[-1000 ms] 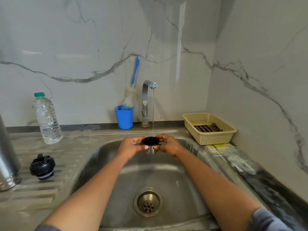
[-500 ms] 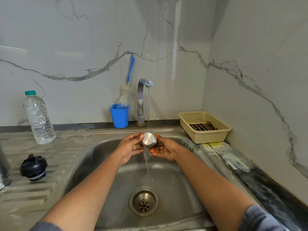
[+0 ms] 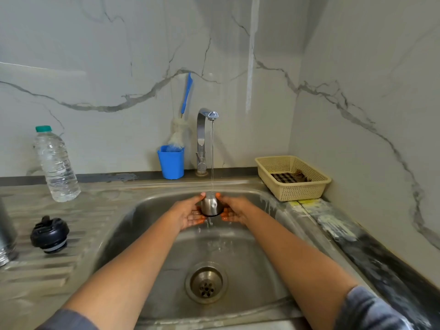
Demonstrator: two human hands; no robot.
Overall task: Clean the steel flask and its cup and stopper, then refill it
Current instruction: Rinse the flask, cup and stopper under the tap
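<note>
cup (image 3: 210, 206) is gripped inverted by left hand (image 3: 188, 213) and right hand (image 3: 235, 211) under running tap (image 3: 206, 114). stopper (image 3: 50, 235) is parked on drainboard (image 3: 90, 217).

Barely in shot, the flask (image 3: 6, 234) is just a steel sliver at the left edge, with most of it cut off. The cup (image 3: 210, 206), gripped between the left hand (image 3: 190, 214) and right hand (image 3: 234, 210), points its mouth downward; its inside is unseen and the palms cover its flanks. In the basket (image 3: 297, 191) lie a checked cloth (image 3: 284, 177) and a brownish something too small to name. The left sleeve (image 3: 69, 321) and right sleeve (image 3: 371, 310) run off the bottom edge.
</note>
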